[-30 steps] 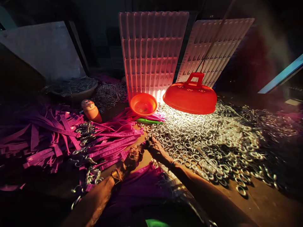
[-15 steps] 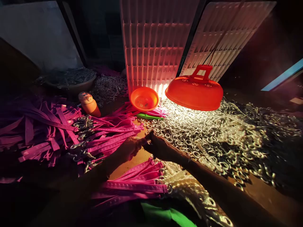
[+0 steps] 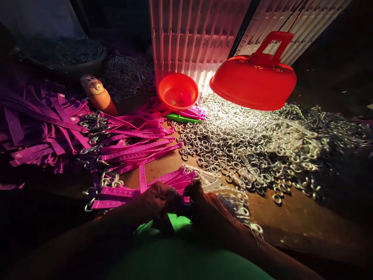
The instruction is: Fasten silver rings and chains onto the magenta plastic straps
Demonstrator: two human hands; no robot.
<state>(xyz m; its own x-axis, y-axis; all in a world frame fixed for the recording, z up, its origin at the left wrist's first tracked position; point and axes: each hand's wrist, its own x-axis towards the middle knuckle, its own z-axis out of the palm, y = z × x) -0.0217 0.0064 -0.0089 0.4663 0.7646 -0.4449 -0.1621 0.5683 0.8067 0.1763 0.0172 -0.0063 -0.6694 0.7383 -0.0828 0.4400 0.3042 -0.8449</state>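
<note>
Your left hand (image 3: 157,197) and right hand (image 3: 204,202) work close together above the smooth green cloth (image 3: 180,252), fingers curled inward, while a small bright magenta piece (image 3: 186,199) shows between them; shadow leaves its shape unclear, and I cannot tell whether your fingers are closed on it. Just beyond them, flat, narrow magenta straps (image 3: 171,177) fan across the brown tabletop (image 3: 157,167), their edges straight. To your left lie more flat magenta straps (image 3: 138,149), several with rows of small marks, among shiny, curved silver metal hooks (image 3: 112,179). On your right, round silver metal rings (image 3: 262,147) spread in a thick, glinting heap under a glossy red domed lampshade (image 3: 253,81) with a looped handle. Farther out, a round red-orange bowl (image 3: 178,91) tilts before a ribbed translucent panel (image 3: 192,35), and an orange cylindrical bottle (image 3: 101,95) stands left of it
</note>
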